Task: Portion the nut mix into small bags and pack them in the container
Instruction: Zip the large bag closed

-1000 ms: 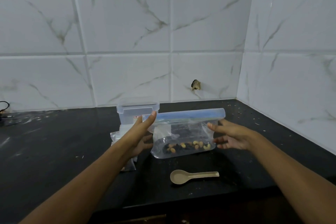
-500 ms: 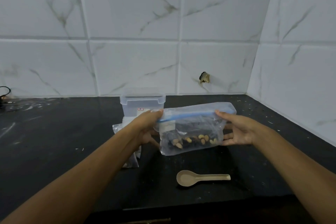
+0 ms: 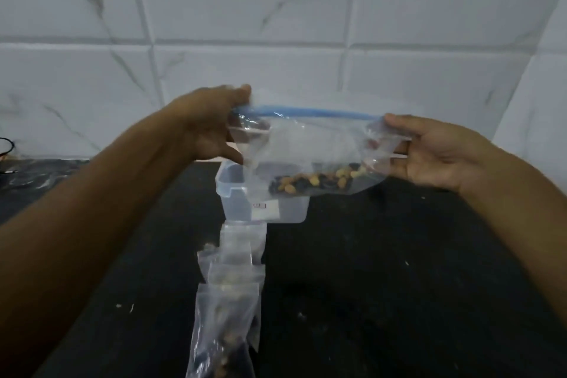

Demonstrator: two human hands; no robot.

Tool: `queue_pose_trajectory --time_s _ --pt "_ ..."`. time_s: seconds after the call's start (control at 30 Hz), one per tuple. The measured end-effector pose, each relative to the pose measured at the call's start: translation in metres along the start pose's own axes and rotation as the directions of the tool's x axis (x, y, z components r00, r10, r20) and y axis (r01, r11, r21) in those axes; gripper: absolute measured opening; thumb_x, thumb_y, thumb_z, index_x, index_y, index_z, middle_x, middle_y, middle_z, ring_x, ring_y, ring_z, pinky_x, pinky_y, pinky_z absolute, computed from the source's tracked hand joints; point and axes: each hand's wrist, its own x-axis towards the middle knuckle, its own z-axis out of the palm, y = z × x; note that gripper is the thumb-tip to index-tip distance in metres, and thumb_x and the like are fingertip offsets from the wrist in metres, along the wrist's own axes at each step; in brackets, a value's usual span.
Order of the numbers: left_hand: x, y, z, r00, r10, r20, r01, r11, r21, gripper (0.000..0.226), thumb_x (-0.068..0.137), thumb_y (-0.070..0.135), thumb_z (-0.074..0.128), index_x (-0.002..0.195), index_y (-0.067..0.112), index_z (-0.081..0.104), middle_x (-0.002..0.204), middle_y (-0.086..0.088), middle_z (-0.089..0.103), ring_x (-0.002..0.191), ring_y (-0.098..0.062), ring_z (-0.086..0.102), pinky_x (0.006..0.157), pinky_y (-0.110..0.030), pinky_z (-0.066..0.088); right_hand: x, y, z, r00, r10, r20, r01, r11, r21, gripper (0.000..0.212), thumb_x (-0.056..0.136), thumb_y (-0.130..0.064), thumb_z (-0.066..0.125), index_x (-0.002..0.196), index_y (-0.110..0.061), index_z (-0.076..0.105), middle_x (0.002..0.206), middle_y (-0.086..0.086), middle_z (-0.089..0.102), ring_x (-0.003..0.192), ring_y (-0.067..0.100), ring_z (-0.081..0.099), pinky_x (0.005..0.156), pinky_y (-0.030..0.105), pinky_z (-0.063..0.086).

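Observation:
A large clear zip bag (image 3: 310, 144) with a blue seal strip hangs in the air above the counter. Nut mix (image 3: 316, 182) lies in its bottom. My left hand (image 3: 208, 126) pinches the bag's top left corner. My right hand (image 3: 435, 153) grips its right edge. Behind and below the bag stands a clear plastic container (image 3: 264, 202), its top partly hidden by the bag. Several small clear bags (image 3: 230, 294) holding nuts lie in a row on the counter in front of the container.
The black countertop (image 3: 383, 285) carries scattered crumbs. White marble tiles form the back wall (image 3: 245, 24) and the right wall (image 3: 549, 86), meeting in a corner. A dark cable (image 3: 7, 144) lies at the far left.
Both hands have lifted the large bag off the counter and hold it stretched above the container. The view has moved closer and the spoon has left the frame.

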Motion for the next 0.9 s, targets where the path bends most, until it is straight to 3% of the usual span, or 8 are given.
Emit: queue_pose_trajectory --time_s 0.17,0.3,0.37,0.53,0.63,0.77,0.83,0.9 --pt "0.039 0.025 -0.030 0.992 0.077 -0.103 -0.082 0.996 -0.042 0.022 0.103 0.032 0.043 0.085 0.020 0.047 0.087 -0.005 0.056 0.070 -0.022 0.071 0.070 -0.057 0.054 0.056 -0.013 0.053 0.999 0.015 -0.050 -0.008 0.991 0.134 0.010 0.091 -0.018 0.061 0.095 -0.010 0.064 0.099 0.013 0.065 0.093 0.031 0.065 0.064 0.039 0.061" --pt "0.070 0.004 -0.055 0.989 0.047 -0.142 -0.059 0.995 -0.081 0.021 0.103 0.030 0.044 0.087 0.016 0.047 0.096 -0.011 0.050 0.071 -0.019 0.065 0.056 -0.042 0.056 0.085 -0.001 0.080 0.991 0.108 -0.085 -0.089 0.976 0.198 0.012 0.093 -0.016 0.059 0.086 -0.007 0.063 0.092 0.013 0.061 0.087 0.030 0.062 0.084 0.048 0.054" --pt "0.083 -0.014 -0.065 0.988 0.020 -0.152 -0.040 0.991 -0.128 0.020 0.102 0.029 0.047 0.093 0.011 0.048 0.105 -0.014 0.048 0.079 -0.023 0.060 0.057 -0.034 0.056 0.093 0.011 0.084 0.981 0.170 -0.098 -0.146 0.965 0.217 0.010 0.093 -0.014 0.059 0.089 -0.005 0.062 0.093 0.015 0.061 0.087 0.030 0.062 0.084 0.049 0.054" --pt "0.079 -0.041 -0.068 0.998 -0.049 -0.031 0.043 0.984 -0.172 0.015 0.099 0.029 0.053 0.096 0.014 0.049 0.096 -0.009 0.056 0.076 -0.022 0.063 0.065 -0.043 0.054 0.106 0.034 0.080 0.943 0.295 -0.155 -0.252 0.935 0.251 0.006 0.093 -0.010 0.058 0.092 -0.005 0.061 0.094 0.016 0.062 0.082 0.026 0.062 0.073 0.041 0.055" --pt "0.075 -0.053 -0.069 0.999 -0.036 0.033 0.038 0.998 -0.049 0.034 0.090 0.020 0.068 0.118 0.019 0.050 0.112 -0.010 0.060 0.096 -0.027 0.066 0.071 -0.044 0.056 0.112 0.039 0.080 0.931 0.317 -0.181 -0.269 0.931 0.249 0.004 0.093 -0.003 0.057 0.092 -0.002 0.060 0.093 0.017 0.063 0.080 0.025 0.063 0.075 0.041 0.055" --pt "0.087 -0.062 -0.073 0.985 0.105 -0.135 -0.057 0.947 0.317 0.040 0.075 0.016 0.081 0.106 0.013 0.055 0.099 -0.004 0.065 0.087 -0.019 0.064 0.072 -0.029 0.052 0.118 0.045 0.087 0.939 0.228 -0.256 -0.224 0.974 0.046 0.022 0.089 0.000 0.063 0.111 0.001 0.061 0.105 0.017 0.066 0.093 0.029 0.066 0.078 0.041 0.056" --pt "0.091 -0.063 -0.078 0.974 0.107 -0.202 -0.010 0.902 0.431 0.029 0.078 0.019 0.079 0.100 0.013 0.059 0.095 -0.002 0.066 0.088 -0.019 0.065 0.077 -0.032 0.054 0.120 0.050 0.090 0.934 0.125 -0.335 -0.203 0.957 -0.208 0.026 0.086 -0.007 0.068 0.111 -0.003 0.063 0.107 0.013 0.068 0.098 0.027 0.065 0.089 0.042 0.055" --pt "0.093 -0.065 -0.086 0.974 0.093 -0.205 0.030 0.848 0.528 0.021 0.082 0.024 0.075 0.096 0.012 0.065 0.090 -0.004 0.069 0.086 -0.023 0.067 0.078 -0.037 0.056 0.122 0.055 0.090 0.929 0.041 -0.368 -0.212 0.873 -0.439 0.030 0.083 -0.015 0.073 0.111 -0.006 0.065 0.105 0.010 0.068 0.095 0.025 0.066 0.089 0.043 0.055"
